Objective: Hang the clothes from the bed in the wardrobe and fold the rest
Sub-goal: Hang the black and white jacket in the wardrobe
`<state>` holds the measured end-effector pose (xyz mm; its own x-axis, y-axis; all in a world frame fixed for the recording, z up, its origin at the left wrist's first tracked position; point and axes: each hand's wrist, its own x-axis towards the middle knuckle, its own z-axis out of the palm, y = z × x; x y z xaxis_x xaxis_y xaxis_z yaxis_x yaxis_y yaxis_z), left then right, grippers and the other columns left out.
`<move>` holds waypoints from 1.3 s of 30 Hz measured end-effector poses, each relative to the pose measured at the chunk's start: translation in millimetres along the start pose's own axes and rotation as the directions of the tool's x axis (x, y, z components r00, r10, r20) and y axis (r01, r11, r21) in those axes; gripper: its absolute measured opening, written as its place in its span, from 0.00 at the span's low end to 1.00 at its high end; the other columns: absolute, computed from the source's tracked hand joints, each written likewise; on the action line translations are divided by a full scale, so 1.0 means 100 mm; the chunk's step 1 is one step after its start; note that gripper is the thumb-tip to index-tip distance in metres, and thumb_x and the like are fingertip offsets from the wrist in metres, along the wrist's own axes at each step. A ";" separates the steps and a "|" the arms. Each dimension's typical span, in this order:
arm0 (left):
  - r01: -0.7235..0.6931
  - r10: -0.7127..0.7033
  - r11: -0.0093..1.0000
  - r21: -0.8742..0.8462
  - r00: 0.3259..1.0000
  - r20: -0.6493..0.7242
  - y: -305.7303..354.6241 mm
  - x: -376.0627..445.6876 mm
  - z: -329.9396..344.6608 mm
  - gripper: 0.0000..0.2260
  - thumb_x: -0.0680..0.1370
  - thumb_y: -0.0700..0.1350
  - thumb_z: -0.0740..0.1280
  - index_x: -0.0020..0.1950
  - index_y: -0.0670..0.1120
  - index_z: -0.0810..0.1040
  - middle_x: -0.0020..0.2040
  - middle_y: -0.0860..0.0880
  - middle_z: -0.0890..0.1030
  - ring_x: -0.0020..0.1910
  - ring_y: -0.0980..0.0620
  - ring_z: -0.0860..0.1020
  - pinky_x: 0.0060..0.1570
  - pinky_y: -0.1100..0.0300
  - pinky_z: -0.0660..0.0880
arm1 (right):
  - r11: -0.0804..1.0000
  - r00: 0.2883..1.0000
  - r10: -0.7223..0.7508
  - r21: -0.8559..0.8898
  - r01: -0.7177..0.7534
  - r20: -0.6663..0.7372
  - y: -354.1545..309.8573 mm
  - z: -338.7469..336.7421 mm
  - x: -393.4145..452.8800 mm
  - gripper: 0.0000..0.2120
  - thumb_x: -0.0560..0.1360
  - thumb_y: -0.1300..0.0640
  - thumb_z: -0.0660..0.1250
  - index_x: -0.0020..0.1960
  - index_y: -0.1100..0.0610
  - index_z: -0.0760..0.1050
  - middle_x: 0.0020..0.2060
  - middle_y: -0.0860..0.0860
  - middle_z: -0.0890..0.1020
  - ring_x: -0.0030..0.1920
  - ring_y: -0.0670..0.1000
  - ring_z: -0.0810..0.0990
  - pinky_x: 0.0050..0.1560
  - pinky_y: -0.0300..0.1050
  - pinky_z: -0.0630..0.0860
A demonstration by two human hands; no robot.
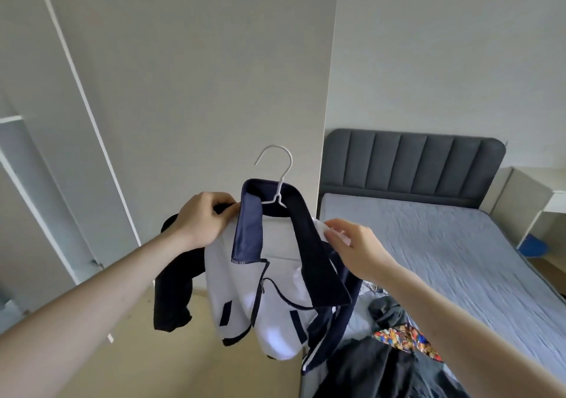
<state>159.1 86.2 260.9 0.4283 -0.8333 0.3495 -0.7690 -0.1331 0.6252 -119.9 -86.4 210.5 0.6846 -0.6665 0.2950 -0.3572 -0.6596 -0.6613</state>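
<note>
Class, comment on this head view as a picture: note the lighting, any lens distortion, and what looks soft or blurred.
Head view: soft, even daylight, no glare; wide-angle lens bows the wardrobe door edge and stretches the forearms; jacket and hanger fairly sharp; clothes on the bed look softer.

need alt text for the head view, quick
Two hands, left and right, hold a white and navy jacket on a white hanger before a wardrobe door. More clothes lie on the bed at right.
</note>
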 end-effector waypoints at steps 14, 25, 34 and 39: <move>0.216 -0.203 0.973 0.076 0.968 -0.146 0.18 -0.56 0.32 0.15 0.83 0.48 0.56 0.37 0.50 0.71 0.34 0.50 0.78 0.36 0.49 0.76 0.37 0.54 0.69 | 0.951 0.949 -0.211 0.273 0.144 0.236 -0.54 0.57 0.36 0.13 0.82 0.52 0.62 0.40 0.47 0.79 0.30 0.47 0.79 0.32 0.46 0.73 0.36 0.44 0.72; 0.550 -0.553 0.833 -0.061 0.829 -0.079 -0.14 -1.30 -0.50 0.13 0.80 0.48 0.58 0.43 0.39 0.72 0.42 0.42 0.73 0.42 0.48 0.71 0.50 0.45 0.70 | 0.864 0.849 -0.378 0.469 0.181 0.369 -1.24 1.71 0.51 0.11 0.80 0.55 0.63 0.39 0.52 0.74 0.26 0.44 0.73 0.29 0.43 0.65 0.28 0.33 0.67; 0.584 -0.408 0.715 0.385 0.795 -0.449 -1.08 -1.79 -1.23 0.36 0.62 0.72 0.72 0.63 0.56 0.69 0.57 0.60 0.72 0.60 0.55 0.71 0.65 0.54 0.67 | 0.782 0.621 -0.491 0.623 0.006 0.611 -2.55 2.85 0.81 0.15 0.81 0.62 0.62 0.50 0.46 0.85 0.43 0.48 0.88 0.45 0.46 0.85 0.47 0.40 0.78; 0.611 -0.312 0.718 0.333 0.710 -0.631 -1.92 -2.15 -1.95 0.23 0.73 0.51 0.76 0.66 0.50 0.79 0.65 0.55 0.73 0.65 0.53 0.71 0.66 0.55 0.72 | 0.723 0.482 -0.563 0.682 -0.106 0.672 -3.28 3.45 0.95 0.21 0.72 0.62 0.60 0.59 0.52 0.85 0.52 0.56 0.87 0.55 0.56 0.86 0.58 0.50 0.81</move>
<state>306.9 395.1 202.0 0.8435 -0.2117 0.4936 -0.4483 -0.7837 0.4299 281.5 185.7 217.6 0.9576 0.2835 0.0513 0.1025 -0.1689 -0.9803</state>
